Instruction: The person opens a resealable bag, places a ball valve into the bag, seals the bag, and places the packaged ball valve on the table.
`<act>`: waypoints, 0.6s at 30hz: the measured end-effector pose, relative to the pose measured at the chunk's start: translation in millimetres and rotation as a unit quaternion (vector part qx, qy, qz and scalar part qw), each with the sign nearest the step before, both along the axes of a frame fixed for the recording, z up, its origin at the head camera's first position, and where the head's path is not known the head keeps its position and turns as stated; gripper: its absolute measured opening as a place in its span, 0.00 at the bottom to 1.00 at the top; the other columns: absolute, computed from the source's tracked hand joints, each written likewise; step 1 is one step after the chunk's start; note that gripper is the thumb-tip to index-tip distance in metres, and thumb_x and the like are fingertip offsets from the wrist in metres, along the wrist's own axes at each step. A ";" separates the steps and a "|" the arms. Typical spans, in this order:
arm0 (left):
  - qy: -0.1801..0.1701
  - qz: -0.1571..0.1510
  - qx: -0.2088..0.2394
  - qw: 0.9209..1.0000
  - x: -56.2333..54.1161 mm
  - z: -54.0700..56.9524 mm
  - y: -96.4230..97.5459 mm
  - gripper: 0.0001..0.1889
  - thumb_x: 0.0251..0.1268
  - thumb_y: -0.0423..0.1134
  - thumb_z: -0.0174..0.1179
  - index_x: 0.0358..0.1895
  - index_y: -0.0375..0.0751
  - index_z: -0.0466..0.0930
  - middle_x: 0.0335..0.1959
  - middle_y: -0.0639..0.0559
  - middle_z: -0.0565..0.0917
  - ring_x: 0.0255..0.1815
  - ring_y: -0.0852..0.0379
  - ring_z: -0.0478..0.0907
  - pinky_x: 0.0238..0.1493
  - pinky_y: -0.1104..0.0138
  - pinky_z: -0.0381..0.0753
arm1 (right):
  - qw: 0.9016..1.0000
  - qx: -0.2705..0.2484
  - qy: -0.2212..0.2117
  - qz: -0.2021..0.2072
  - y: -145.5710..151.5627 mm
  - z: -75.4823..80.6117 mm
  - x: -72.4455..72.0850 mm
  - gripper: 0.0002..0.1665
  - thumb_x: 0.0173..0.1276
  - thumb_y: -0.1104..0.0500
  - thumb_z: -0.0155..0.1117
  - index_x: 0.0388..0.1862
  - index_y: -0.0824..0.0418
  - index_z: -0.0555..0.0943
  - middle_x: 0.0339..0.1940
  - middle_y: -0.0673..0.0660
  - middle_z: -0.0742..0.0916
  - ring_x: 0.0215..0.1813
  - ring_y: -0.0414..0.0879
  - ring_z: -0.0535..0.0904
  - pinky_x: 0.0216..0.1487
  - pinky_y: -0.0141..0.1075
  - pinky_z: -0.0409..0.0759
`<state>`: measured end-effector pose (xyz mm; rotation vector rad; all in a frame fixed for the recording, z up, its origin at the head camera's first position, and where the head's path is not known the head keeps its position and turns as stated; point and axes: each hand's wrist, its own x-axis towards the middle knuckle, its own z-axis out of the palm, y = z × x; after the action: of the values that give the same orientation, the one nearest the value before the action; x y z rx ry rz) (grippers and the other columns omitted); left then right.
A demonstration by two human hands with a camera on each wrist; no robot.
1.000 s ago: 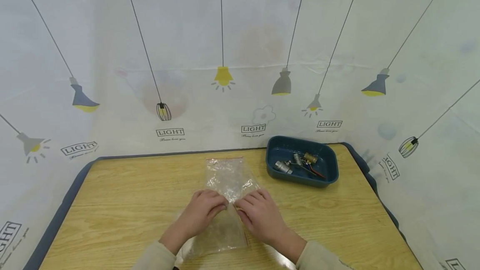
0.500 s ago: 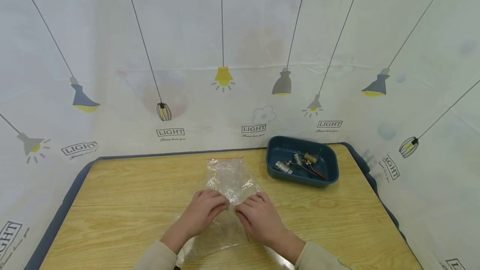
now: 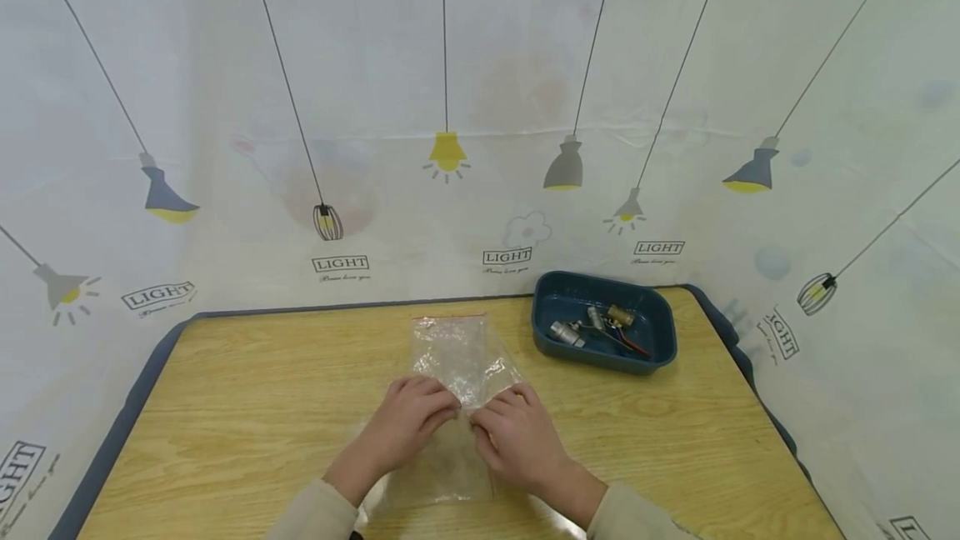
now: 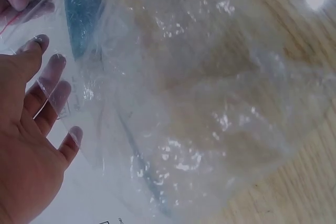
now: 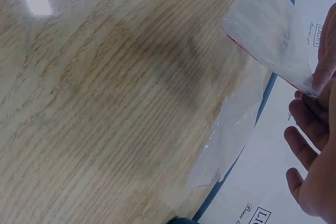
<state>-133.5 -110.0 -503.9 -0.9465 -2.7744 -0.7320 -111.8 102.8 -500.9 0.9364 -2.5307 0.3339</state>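
Note:
A clear plastic zip bag (image 3: 442,473) with a red seal strip hangs between both hands, its lower part spreading toward the person. My left hand (image 3: 416,419) pinches its edge with thumb and fingers; in the left wrist view, the fingers (image 4: 52,85) show through the film. My right hand (image 3: 513,432) pinches the same edge just to the right, fingertips close to the left hand's. In the right wrist view, the red strip of the bag (image 5: 270,35) runs to the pinching fingers. A second clear zip bag (image 3: 450,348) lies flat on the table beyond the hands.
A dark blue plastic tray (image 3: 592,357) stands at the back right, holding several metal valves and fittings (image 3: 567,334), one with a red lever. The wooden table (image 3: 247,407) ends at a white curtain (image 3: 390,190) printed with lamps.
Both hands keep their pinch on the bag and have barely moved. The left hand has shifted slightly right, and the bag's loose lower part has swayed a little.

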 end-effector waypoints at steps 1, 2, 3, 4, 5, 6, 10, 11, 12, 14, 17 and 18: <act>0.008 -0.002 -0.005 1.000 -0.1 0.0 0.6 0.04 0.67 0.44 0.60 0.40 0.56 0.83 0.40 0.62 0.82 0.51 0.58 0.77 0.58 0.50 0.71 | 1.000 -0.003 -0.002 -0.002 -1.0 -0.1 0.2 0.03 0.61 0.53 0.64 0.29 0.46 0.84 0.29 0.41 0.87 0.38 0.40 0.80 0.52 0.42 0.73; 0.018 -0.003 -0.009 1.000 -0.1 0.0 1.2 0.04 0.66 0.44 0.60 0.40 0.57 0.83 0.40 0.62 0.82 0.51 0.58 0.77 0.58 0.50 0.71 | 1.000 -0.004 -0.005 -0.003 -2.0 -0.4 0.6 0.03 0.61 0.53 0.64 0.28 0.47 0.83 0.28 0.42 0.87 0.37 0.40 0.80 0.52 0.42 0.72; 0.026 -0.004 -0.011 1.000 0.0 0.1 1.8 0.04 0.66 0.44 0.60 0.39 0.57 0.83 0.40 0.62 0.82 0.50 0.58 0.77 0.58 0.50 0.72 | 1.000 -0.005 -0.009 -0.004 -2.9 -0.6 1.0 0.04 0.61 0.53 0.64 0.27 0.47 0.83 0.27 0.42 0.87 0.36 0.40 0.80 0.52 0.42 0.72; 0.035 -0.005 -0.012 0.999 0.1 -0.2 2.2 0.03 0.65 0.44 0.61 0.39 0.58 0.83 0.40 0.62 0.82 0.50 0.58 0.77 0.57 0.50 0.72 | 1.000 -0.004 -0.012 -0.005 -3.8 -0.8 1.5 0.04 0.61 0.53 0.64 0.26 0.47 0.83 0.26 0.42 0.86 0.36 0.41 0.80 0.52 0.42 0.72; 0.048 -0.004 -0.016 0.999 0.4 -0.4 2.6 0.02 0.65 0.44 0.61 0.38 0.58 0.83 0.39 0.62 0.82 0.50 0.58 0.77 0.57 0.51 0.72 | 1.000 -0.003 -0.016 -0.006 -4.5 -1.1 1.9 0.05 0.61 0.53 0.63 0.26 0.47 0.82 0.26 0.42 0.86 0.35 0.41 0.80 0.52 0.42 0.72; 0.059 0.000 -0.018 0.998 0.7 -0.9 3.0 0.02 0.64 0.44 0.62 0.38 0.57 0.82 0.39 0.62 0.82 0.50 0.58 0.78 0.56 0.51 0.72 | 1.000 -0.003 -0.020 -0.007 -5.0 -1.2 2.4 0.05 0.61 0.53 0.63 0.25 0.47 0.82 0.26 0.42 0.86 0.36 0.41 0.80 0.52 0.42 0.72; 0.104 0.039 -0.029 0.993 2.8 -2.6 5.7 0.08 0.61 0.46 0.66 0.38 0.53 0.78 0.40 0.59 0.80 0.50 0.56 0.77 0.55 0.51 0.73 | 0.999 -0.009 -0.034 -0.030 -6.4 -1.0 3.6 0.06 0.61 0.53 0.63 0.24 0.47 0.82 0.25 0.41 0.85 0.36 0.41 0.79 0.53 0.43 0.72; 0.112 0.053 -0.029 0.992 3.8 -2.4 6.7 0.10 0.60 0.46 0.67 0.37 0.52 0.76 0.40 0.58 0.79 0.50 0.55 0.77 0.55 0.51 0.73 | 0.999 -0.014 -0.035 -0.037 -6.6 -0.8 3.6 0.06 0.61 0.53 0.63 0.24 0.47 0.82 0.24 0.41 0.85 0.36 0.41 0.79 0.53 0.43 0.72; 0.116 0.065 -0.027 0.991 4.7 -2.5 7.9 0.11 0.58 0.46 0.68 0.36 0.51 0.75 0.40 0.57 0.78 0.50 0.54 0.77 0.55 0.50 0.73 | 0.998 -0.019 -0.036 -0.043 -6.8 -0.5 3.6 0.07 0.61 0.53 0.63 0.23 0.47 0.81 0.24 0.41 0.85 0.36 0.41 0.79 0.53 0.43 0.72; 0.118 0.084 -0.023 0.989 8.0 -1.2 10.5 0.12 0.57 0.46 0.69 0.34 0.50 0.73 0.39 0.55 0.78 0.50 0.53 0.77 0.56 0.50 0.73 | 0.998 -0.026 -0.033 -0.053 -7.3 0.0 3.4 0.08 0.61 0.54 0.63 0.21 0.46 0.80 0.23 0.41 0.84 0.35 0.40 0.79 0.53 0.43 0.73; 0.087 0.096 -0.005 0.992 14.6 2.4 14.6 0.09 0.61 0.48 0.66 0.30 0.52 0.76 0.41 0.56 0.79 0.52 0.52 0.77 0.57 0.48 0.72 | 0.998 -0.031 -0.029 -0.055 -7.6 0.2 3.3 0.10 0.61 0.54 0.63 0.20 0.46 0.79 0.22 0.41 0.84 0.35 0.40 0.80 0.53 0.43 0.73; 0.071 0.099 -0.001 0.993 17.0 3.5 16.0 0.09 0.63 0.50 0.64 0.30 0.53 0.77 0.42 0.57 0.79 0.53 0.53 0.76 0.57 0.47 0.72 | 0.998 -0.030 -0.029 -0.055 -7.7 -0.1 3.3 0.10 0.62 0.54 0.63 0.20 0.46 0.79 0.22 0.41 0.84 0.35 0.40 0.80 0.53 0.43 0.73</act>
<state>-116.5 -94.0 -500.3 -0.6826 -2.6942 -0.6058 -108.5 95.1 -501.0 0.7724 -2.5969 0.4065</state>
